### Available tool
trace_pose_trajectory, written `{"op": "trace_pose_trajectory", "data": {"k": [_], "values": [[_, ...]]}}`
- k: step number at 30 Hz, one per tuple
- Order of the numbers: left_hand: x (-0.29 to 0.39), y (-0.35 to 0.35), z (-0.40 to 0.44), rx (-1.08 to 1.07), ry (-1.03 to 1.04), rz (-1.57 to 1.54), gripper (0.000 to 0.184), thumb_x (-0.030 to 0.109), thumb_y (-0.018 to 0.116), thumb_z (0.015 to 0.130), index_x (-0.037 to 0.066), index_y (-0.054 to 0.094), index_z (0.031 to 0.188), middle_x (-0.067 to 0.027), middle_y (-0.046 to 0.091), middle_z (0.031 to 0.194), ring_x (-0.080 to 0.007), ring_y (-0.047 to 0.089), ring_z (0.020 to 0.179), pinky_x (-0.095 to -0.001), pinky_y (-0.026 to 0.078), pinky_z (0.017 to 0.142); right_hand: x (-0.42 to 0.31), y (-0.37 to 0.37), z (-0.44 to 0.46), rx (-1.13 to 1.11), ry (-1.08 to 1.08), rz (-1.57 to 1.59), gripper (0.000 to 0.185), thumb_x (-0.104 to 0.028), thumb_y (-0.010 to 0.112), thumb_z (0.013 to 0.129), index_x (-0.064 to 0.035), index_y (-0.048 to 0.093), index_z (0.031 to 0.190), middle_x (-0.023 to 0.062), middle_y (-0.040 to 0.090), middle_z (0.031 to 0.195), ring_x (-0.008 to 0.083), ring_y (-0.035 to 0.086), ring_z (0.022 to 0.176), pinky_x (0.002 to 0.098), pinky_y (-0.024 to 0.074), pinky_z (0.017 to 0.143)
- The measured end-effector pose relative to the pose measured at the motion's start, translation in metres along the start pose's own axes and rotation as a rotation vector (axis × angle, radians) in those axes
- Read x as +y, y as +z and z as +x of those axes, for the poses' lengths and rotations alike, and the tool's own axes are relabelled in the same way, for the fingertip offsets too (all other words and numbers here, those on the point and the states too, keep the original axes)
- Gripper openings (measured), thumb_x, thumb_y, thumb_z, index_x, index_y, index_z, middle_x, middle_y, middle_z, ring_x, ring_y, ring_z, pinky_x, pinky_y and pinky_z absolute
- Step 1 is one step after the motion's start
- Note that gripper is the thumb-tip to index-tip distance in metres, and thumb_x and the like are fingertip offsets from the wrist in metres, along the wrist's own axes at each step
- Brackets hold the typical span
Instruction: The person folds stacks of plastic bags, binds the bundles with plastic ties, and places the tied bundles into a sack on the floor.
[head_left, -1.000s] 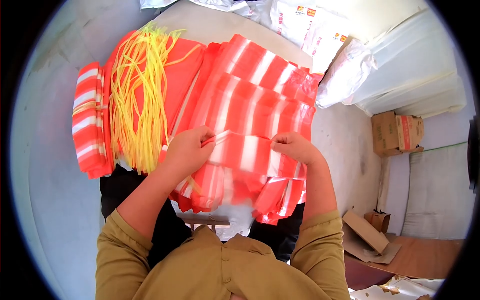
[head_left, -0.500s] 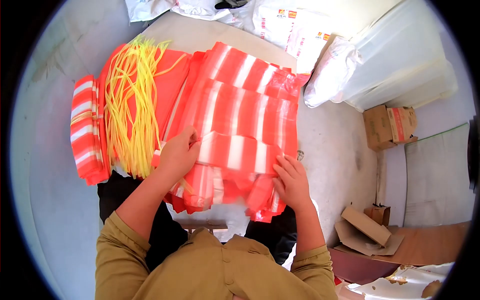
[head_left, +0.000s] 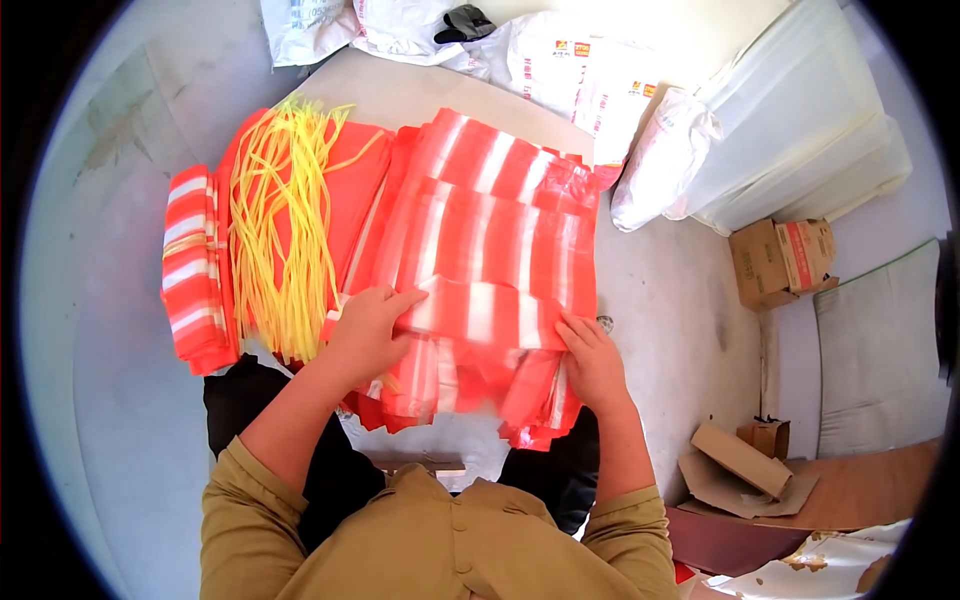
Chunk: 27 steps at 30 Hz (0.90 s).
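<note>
Red-and-white striped plastic bags (head_left: pixel 480 235) lie in a flat, layered pile across my lap. One striped plastic bag (head_left: pixel 482 312) on top has its near part folded over. My left hand (head_left: pixel 366 332) grips its left edge, thumb and fingers together. On the opposite edge, my right hand (head_left: pixel 597 362) pinches the plastic with its fingertips. Crumpled bag ends hang toward my knees below both hands. To the left, a bunch of yellow strips (head_left: pixel 285 230) drapes over red plastic (head_left: pixel 357 180).
A tied bundle of striped bags (head_left: pixel 190 270) lies at the far left. White printed sacks (head_left: pixel 545 65) stand at the back, with a white bag (head_left: pixel 665 160) nearby. Cardboard boxes (head_left: pixel 765 265) stand at right, and opened cardboard (head_left: pixel 740 470) lies on a brown surface (head_left: pixel 870 490).
The whole view has shifted slightly, so the pile sits a little lower. My left hand has changed its finger position at the bag's left edge; my right hand stays at the right edge.
</note>
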<state>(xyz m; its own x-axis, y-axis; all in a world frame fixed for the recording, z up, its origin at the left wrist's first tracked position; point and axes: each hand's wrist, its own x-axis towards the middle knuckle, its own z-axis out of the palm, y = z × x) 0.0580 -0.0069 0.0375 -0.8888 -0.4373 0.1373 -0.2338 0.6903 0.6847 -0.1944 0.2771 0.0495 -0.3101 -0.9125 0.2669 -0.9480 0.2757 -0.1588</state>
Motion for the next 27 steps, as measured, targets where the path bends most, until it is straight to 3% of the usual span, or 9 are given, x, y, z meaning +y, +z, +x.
{"op": "trace_pose_trajectory", "data": {"k": [3,6,9,12,13,16,19,23,27], "values": [[-0.005,0.006,0.003,0.075,0.02,0.025,0.05,0.004,0.075,0.079,0.008,0.071,0.129,-0.0161,0.061,0.101,-0.0363,0.061,0.1,-0.0452,0.051,0.088,0.001,-0.011,0.002,0.001,0.019,0.037,0.043,0.01,0.064,0.08,-0.0018,0.071,0.121,0.0127,0.069,0.134,0.0371,0.063,0.121,0.0448,0.0546,0.102],[-0.005,0.002,0.003,0.108,0.05,0.033,0.044,0.002,0.075,0.079,0.006,0.071,0.123,-0.0155,0.061,0.1,-0.036,0.061,0.101,-0.0442,0.051,0.088,0.01,-0.027,0.008,-0.044,0.054,0.163,0.038,0.004,0.063,0.088,-0.0052,0.071,0.124,0.0135,0.071,0.131,0.04,0.063,0.12,0.0474,0.0525,0.1],[-0.006,-0.008,0.004,0.203,0.133,0.014,0.029,0.005,0.075,0.084,0.003,0.071,0.113,-0.012,0.063,0.1,-0.0332,0.061,0.102,-0.0438,0.051,0.086,0.022,-0.032,0.005,-0.059,0.3,0.335,0.03,0.0,0.064,0.093,-0.0046,0.072,0.121,0.0122,0.074,0.119,0.03,0.068,0.108,0.0396,0.0546,0.091],[-0.019,0.0,0.015,0.329,0.173,-0.177,0.021,0.004,0.074,0.089,0.002,0.068,0.109,-0.008,0.065,0.099,-0.0256,0.062,0.093,-0.039,0.051,0.081,0.032,-0.043,0.022,-0.175,0.579,0.603,0.021,-0.005,0.066,0.098,-0.001,0.07,0.118,0.0093,0.071,0.105,0.0161,0.064,0.096,0.031,0.0518,0.083],[-0.023,0.004,0.019,0.368,0.173,-0.267,0.021,0.003,0.074,0.09,0.002,0.066,0.109,-0.0067,0.065,0.098,-0.0225,0.062,0.088,-0.0365,0.051,0.08,0.039,-0.038,0.027,-0.155,0.603,0.674,0.017,-0.01,0.067,0.1,0.0002,0.07,0.113,0.0041,0.066,0.095,0.0083,0.057,0.089,0.0268,0.0484,0.078],[-0.015,0.001,0.03,0.115,-0.409,-0.572,0.022,0.004,0.069,0.095,0.003,0.063,0.117,-0.0056,0.067,0.094,-0.015,0.06,0.079,-0.0322,0.052,0.075,0.039,-0.024,0.048,0.006,0.673,0.891,0.016,-0.013,0.068,0.099,-0.0002,0.069,0.109,0.0019,0.067,0.092,0.0091,0.058,0.085,0.0275,0.049,0.075],[-0.016,0.015,0.042,0.272,-0.301,-0.542,0.032,0.007,0.067,0.098,0.005,0.058,0.128,-0.005,0.066,0.088,-0.0116,0.059,0.074,-0.0304,0.052,0.072,0.052,0.001,0.056,0.088,0.711,0.814,0.016,-0.015,0.07,0.099,-0.0018,0.069,0.107,0.0012,0.068,0.092,0.0097,0.059,0.083,0.0276,0.0498,0.074],[-0.01,0.018,0.052,0.26,-0.301,-0.353,0.041,0.008,0.068,0.097,0.007,0.056,0.137,-0.0043,0.065,0.085,-0.0127,0.061,0.075,-0.0319,0.052,0.072,0.065,0.033,0.053,0.204,0.735,0.687,0.02,-0.018,0.071,0.098,-0.0017,0.069,0.109,0.0025,0.07,0.093,0.0104,0.061,0.083,0.0279,0.051,0.076],[-0.01,0.018,0.06,0.196,-0.34,-0.255,0.043,0.008,0.07,0.095,0.007,0.059,0.136,-0.0057,0.065,0.087,-0.0159,0.063,0.076,-0.0319,0.052,0.073,0.052,0.035,0.05,0.28,0.729,0.616,0.024,-0.018,0.072,0.096,-0.0017,0.068,0.113,0.0084,0.072,0.104,0.0158,0.065,0.09,0.0319,0.0526,0.08]]}}
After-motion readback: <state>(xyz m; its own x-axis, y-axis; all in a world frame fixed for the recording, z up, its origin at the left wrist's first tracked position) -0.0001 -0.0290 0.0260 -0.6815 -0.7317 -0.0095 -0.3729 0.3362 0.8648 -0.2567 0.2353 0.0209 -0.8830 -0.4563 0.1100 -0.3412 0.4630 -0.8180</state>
